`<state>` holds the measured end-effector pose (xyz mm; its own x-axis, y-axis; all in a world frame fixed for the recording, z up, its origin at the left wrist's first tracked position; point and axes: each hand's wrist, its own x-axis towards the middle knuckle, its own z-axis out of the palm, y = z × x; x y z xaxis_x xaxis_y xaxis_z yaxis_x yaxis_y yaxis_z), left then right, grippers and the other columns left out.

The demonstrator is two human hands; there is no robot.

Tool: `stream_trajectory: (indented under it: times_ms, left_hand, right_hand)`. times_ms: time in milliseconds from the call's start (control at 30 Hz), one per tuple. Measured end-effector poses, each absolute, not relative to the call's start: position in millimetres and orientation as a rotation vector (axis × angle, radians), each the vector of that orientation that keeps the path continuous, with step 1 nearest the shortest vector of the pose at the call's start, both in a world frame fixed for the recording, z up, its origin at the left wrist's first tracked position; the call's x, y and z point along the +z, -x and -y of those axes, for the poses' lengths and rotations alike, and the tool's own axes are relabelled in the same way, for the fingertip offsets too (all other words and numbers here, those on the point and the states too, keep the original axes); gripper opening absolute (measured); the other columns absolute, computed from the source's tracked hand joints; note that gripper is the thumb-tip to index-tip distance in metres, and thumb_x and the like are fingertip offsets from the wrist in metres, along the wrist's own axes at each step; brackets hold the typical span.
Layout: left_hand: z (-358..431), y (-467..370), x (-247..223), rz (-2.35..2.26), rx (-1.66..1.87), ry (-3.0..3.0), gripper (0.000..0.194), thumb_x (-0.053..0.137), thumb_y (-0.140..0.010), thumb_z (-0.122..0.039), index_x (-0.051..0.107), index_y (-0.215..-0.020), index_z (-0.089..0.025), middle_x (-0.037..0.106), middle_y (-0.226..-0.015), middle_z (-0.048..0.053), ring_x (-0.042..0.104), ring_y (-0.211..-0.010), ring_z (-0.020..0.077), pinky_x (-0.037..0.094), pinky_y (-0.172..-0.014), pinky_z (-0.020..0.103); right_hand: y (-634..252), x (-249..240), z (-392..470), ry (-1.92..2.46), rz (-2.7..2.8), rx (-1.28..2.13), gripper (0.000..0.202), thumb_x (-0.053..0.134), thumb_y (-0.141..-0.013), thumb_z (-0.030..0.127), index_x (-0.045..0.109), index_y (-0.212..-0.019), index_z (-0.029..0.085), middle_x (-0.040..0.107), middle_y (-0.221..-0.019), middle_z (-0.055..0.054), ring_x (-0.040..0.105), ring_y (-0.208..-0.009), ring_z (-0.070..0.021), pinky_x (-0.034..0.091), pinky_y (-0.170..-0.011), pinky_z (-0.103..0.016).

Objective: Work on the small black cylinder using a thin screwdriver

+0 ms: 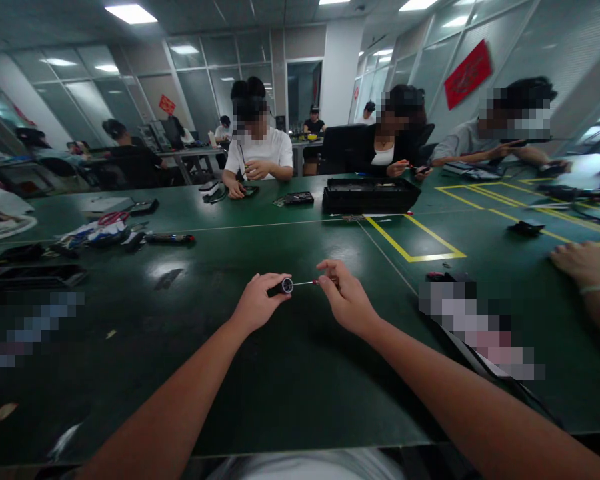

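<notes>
Together over the green table: a cylinder and a screwdriver

The left hand point(257, 303) pinches the cylinder point(287, 286) between the thumb, below, and the fingers, pressed together above. Its round end faces the wearer. It is held in the middle of the near half of the table point(280, 387), clear of the surface.

Opposite, the right hand point(347, 300) has the red-handled screwdriver point(305, 283), its thin shaft nearly level and pointing left. The thumb lies by the handle; the fingers are bent, the uppermost lifted away from the thumb. How firmly they grip cannot be told. The shaft reaches the cylinder's edge, but whether the tip touches it is too small to tell.

To the right lies a long, blurred-out item point(473, 327), with another person's hand point(587, 267) near the table's right side. Beyond the hands, a black box point(373, 200) stands just behind a yellow tape outline point(433, 257). On the left, a dark rod point(170, 239) with a red end lies beside a cable pile point(103, 232). Across the table sits a person in a white shirt point(277, 155).
</notes>
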<state>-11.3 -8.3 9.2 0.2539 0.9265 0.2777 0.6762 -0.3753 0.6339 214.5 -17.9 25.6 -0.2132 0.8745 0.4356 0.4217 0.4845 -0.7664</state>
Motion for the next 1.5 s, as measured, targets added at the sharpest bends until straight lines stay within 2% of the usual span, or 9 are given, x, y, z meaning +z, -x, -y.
stream_trajectory:
  times_ms: [167,333,533,767,900,1033,1200,1300,1500]
  left_hand:
    - [9.2,9.2,8.7,-1.459,0.846,-2.148,0.038,0.073,-0.084,-0.02,0.068,-0.121,-0.03,0.068,-0.126,0.003,0.059,-0.122,0.0258,0.022,-0.119,0.06]
    - [8.8,9.7,7.0,-1.446,0.873,-2.152,0.039,0.073,-0.084,-0.021,0.068,-0.122,-0.029,0.068,-0.125,0.003,0.059,-0.12,0.0248,0.031,-0.116,0.055]
    - [6.6,13.7,6.7,-1.452,0.968,-2.113,0.04,0.073,-0.084,-0.019,0.068,-0.123,-0.028,0.068,-0.124,0.004,0.06,-0.119,0.0244,0.041,-0.109,0.047]
    - [10.0,8.4,8.6,-1.457,0.9,-2.164,0.038,0.075,-0.082,-0.019,0.069,-0.119,-0.028,0.07,-0.121,0.003,0.061,-0.116,0.0253,0.039,-0.109,0.051]
    - [10.3,8.1,7.1,-1.463,0.904,-2.182,0.038,0.075,-0.083,-0.021,0.068,-0.119,-0.028,0.069,-0.121,0.003,0.061,-0.115,0.0253,0.04,-0.108,0.051]
    - [10.7,10.2,9.0,-1.492,0.929,-2.179,0.04,0.074,-0.084,-0.024,0.066,-0.124,-0.029,0.069,-0.122,0.003,0.06,-0.113,0.0251,0.041,-0.106,0.05]
    - [7.8,13.3,10.6,-1.522,0.977,-2.273,0.041,0.072,-0.087,-0.024,0.065,-0.127,-0.03,0.067,-0.126,0.002,0.057,-0.117,0.0242,0.03,-0.114,0.054]
    - [5.7,15.1,9.2,-1.565,0.929,-2.239,0.041,0.072,-0.087,-0.024,0.065,-0.127,-0.029,0.068,-0.124,0.003,0.057,-0.114,0.0245,0.038,-0.107,0.05]
    - [7.1,14.0,7.5,-1.546,0.924,-2.227,0.042,0.072,-0.086,-0.025,0.065,-0.127,-0.03,0.068,-0.123,0.003,0.057,-0.112,0.0253,0.042,-0.101,0.046]
  right_hand:
    - [-214.9,28.9,18.9,1.104,1.812,0.672,0.021,0.043,-0.099,0.037,0.056,-0.107,0.023,0.064,-0.08,-0.001,0.061,-0.071,-0.0191,0.044,-0.066,-0.032]
    - [-213.3,30.0,17.0,1.214,1.806,0.648,0.025,0.04,-0.1,0.038,0.058,-0.107,0.023,0.065,-0.077,-0.002,0.059,-0.064,-0.019,0.04,-0.06,-0.032]
    - [-211.6,25.2,16.4,1.047,1.809,0.667,0.013,0.048,-0.096,0.031,0.053,-0.104,0.022,0.066,-0.095,-0.005,0.063,-0.086,-0.0209,0.047,-0.074,-0.034]
    - [-215.1,22.8,12.4,1.172,1.791,0.656,0.031,0.038,-0.102,0.041,0.062,-0.092,0.024,0.06,-0.071,0.0,0.057,-0.064,-0.0174,0.04,-0.061,-0.032]
    - [-214.5,20.5,14.9,1.073,1.707,0.727,0.018,0.045,-0.098,0.034,0.054,-0.11,0.024,0.061,-0.08,0.0,0.059,-0.071,-0.0181,0.042,-0.065,-0.032]
    - [-210.8,18.7,14.3,0.994,1.572,0.833,0.013,0.055,-0.094,0.036,0.056,-0.098,0.023,0.064,-0.089,-0.002,0.062,-0.082,-0.019,0.047,-0.075,-0.034]
    - [-207.6,10.2,0.7,0.966,1.073,1.149,0.025,0.057,-0.09,0.046,0.059,-0.086,0.022,0.057,-0.071,0.002,0.055,-0.064,-0.0155,0.05,-0.068,-0.034]
    - [-208.3,5.3,-5.5,1.009,1.008,1.1,0.024,0.061,-0.087,0.046,0.059,-0.084,0.022,0.056,-0.069,0.003,0.054,-0.063,-0.0143,0.05,-0.067,-0.032]
    - [-208.7,11.1,2.3,1.052,1.28,0.939,0.025,0.053,-0.095,0.046,0.059,-0.092,0.021,0.062,-0.077,-0.001,0.058,-0.069,-0.0161,0.049,-0.068,-0.032]
